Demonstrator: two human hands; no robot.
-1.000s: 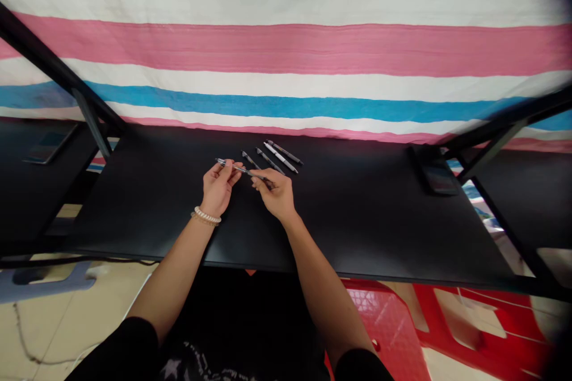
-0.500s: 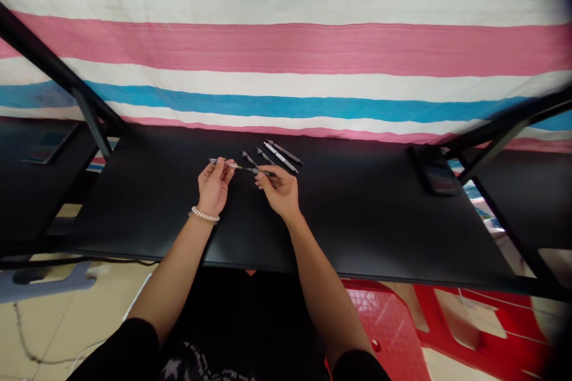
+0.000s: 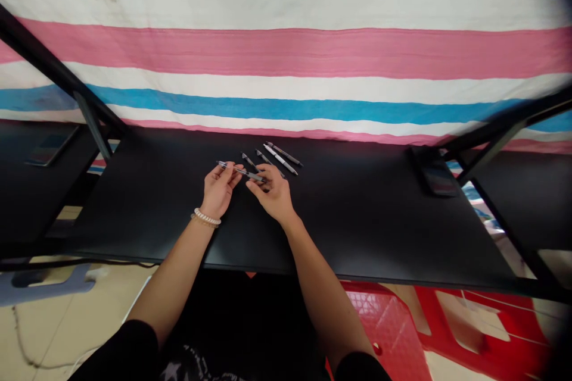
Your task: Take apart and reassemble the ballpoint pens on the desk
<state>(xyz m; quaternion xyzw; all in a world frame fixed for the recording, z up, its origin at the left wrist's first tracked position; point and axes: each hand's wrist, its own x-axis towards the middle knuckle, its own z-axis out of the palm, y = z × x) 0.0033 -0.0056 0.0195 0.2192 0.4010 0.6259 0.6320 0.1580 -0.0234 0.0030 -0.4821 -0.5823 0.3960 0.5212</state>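
Over the black table, my left hand (image 3: 218, 190) pinches the clear rear part of a pen (image 3: 239, 171). My right hand (image 3: 273, 193) has its fingers closed on the same pen's dark grip end. The two parts of this pen meet in one line between my hands. Just behind my hands several pens lie on the table: a white pen (image 3: 280, 159), a dark pen (image 3: 286, 153) beside it, and darker ones partly covered by my right hand.
The black table (image 3: 379, 220) carries a phone (image 3: 438, 175) at its right. Another phone (image 3: 52, 146) lies on the table at the left. A striped sheet (image 3: 286, 53) hangs behind. Black metal frames slant at both sides. A red stool (image 3: 384, 321) stands below the front edge.
My hands have come closer together, and the gap between the two pen parts has closed. My left hand has moved slightly right, my right hand slightly left.
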